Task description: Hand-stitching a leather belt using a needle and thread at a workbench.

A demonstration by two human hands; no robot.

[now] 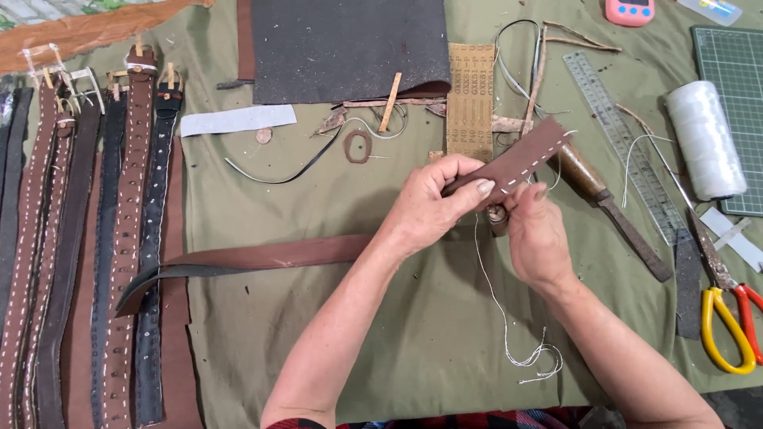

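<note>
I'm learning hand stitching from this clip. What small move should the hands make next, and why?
Probably the right hand draws the white thread taut: the left hand pinches the brown leather strap, and loose thread hangs slack below.

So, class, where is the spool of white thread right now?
In the head view, the spool of white thread lies at the far right of the table, against the green cutting mat, just right of the clear ruler and above the scissors.

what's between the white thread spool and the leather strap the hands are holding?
In the head view, between the white thread spool and the leather strap lie a clear ruler and a wooden-handled tool, both on the green cloth.
</note>
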